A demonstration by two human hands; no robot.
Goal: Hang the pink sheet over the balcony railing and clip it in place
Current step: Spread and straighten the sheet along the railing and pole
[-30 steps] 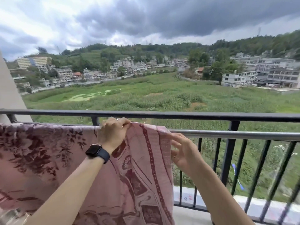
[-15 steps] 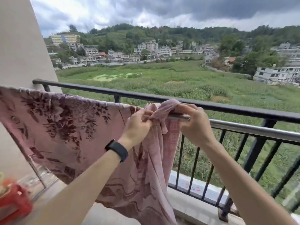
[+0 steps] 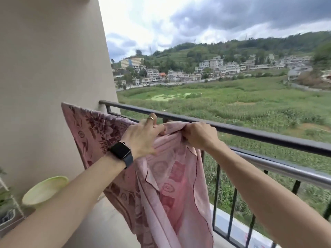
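Note:
The pink sheet (image 3: 166, 178), patterned with dark red flowers and squares, hangs over the silver inner rail (image 3: 279, 167) of the balcony railing and drops toward the floor. My left hand (image 3: 143, 135), with a black watch and a ring, grips the bunched top edge of the sheet at the rail. My right hand (image 3: 198, 136) pinches the same fold just to the right, the two hands nearly touching. The black top bar (image 3: 250, 131) runs behind both hands. No clip is visible.
A beige wall (image 3: 50, 68) closes the balcony's left end. A pale yellow-green basin (image 3: 44, 190) leans near the floor at the left, beside a plant rack (image 3: 7, 203). Black vertical bars (image 3: 232, 212) stand below the rail; fields and houses lie beyond.
The view has swung left toward the wall. My right hand moved from the sheet's right edge up onto the rail, and both hands now bunch the sheet's top fold together.

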